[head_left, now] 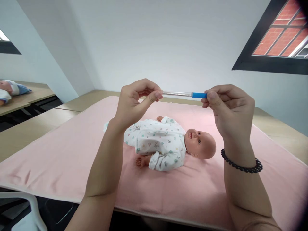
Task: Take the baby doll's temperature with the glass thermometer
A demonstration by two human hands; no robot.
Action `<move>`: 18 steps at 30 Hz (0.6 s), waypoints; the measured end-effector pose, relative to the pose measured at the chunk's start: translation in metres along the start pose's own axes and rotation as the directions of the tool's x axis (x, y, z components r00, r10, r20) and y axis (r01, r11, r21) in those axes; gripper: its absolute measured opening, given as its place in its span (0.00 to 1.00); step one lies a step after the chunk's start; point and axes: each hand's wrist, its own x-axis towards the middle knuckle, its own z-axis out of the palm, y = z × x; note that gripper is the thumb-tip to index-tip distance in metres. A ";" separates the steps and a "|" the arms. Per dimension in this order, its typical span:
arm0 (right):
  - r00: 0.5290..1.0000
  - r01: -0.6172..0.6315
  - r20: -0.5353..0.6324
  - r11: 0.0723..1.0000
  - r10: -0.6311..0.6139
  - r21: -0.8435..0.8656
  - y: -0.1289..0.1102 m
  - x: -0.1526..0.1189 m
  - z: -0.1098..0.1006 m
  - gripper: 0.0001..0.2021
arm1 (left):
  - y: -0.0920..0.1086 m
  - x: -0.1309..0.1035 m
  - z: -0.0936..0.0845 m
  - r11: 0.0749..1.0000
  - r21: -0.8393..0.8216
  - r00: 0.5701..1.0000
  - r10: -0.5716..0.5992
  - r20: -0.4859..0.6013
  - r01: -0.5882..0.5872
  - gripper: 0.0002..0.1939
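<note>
Both of my hands hold a slim glass thermometer [179, 94] level, raised above a baby doll. My left hand [138, 101] pinches its clear end between thumb and fingers. At the blue end [199, 95], my right hand [229, 109] has the same kind of pinch; a black coiled band [240, 167] circles that wrist. Below lies the baby doll [160, 136] on its back, head to the right, in a white patterned outfit. My left forearm hides part of its legs. Markings on the thermometer are too small to read.
A pink cloth [173, 195] covers most of the wooden table [284, 125]. Another doll [14, 88] lies on a table at the far left. A white chair frame [33, 205] is at the lower left. Behind the table stands a wall, with a dark-framed window [269, 65] at upper right.
</note>
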 end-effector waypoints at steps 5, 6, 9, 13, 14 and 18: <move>0.996 -0.004 0.089 0.999 0.008 -0.044 0.003 -0.001 0.000 0.05 | -0.004 0.000 0.001 0.999 0.025 0.999 -0.031 -0.036 0.032 0.11; 0.992 0.003 0.125 0.998 0.005 -0.063 0.005 -0.001 0.000 0.06 | -0.004 0.000 0.001 0.999 0.027 0.999 -0.031 -0.038 0.032 0.11; 0.982 0.022 0.188 0.995 -0.003 -0.100 0.013 0.005 -0.007 0.08 | -0.005 0.001 -0.001 0.999 0.042 1.000 -0.022 -0.014 0.023 0.11; 0.997 0.073 0.005 0.954 -0.075 -0.292 0.028 0.019 -0.037 0.11 | -0.004 0.001 -0.005 0.998 0.048 0.998 -0.042 -0.037 0.043 0.10; 0.996 0.070 -0.026 0.933 -0.084 -0.352 0.032 0.022 -0.046 0.16 | -0.004 0.001 -0.005 0.998 0.037 0.997 -0.052 -0.064 0.055 0.09; 0.986 -0.012 0.154 0.949 0.064 -0.316 0.059 0.031 -0.070 0.17 | -0.005 0.002 -0.003 0.998 0.004 0.991 -0.068 -0.113 0.069 0.09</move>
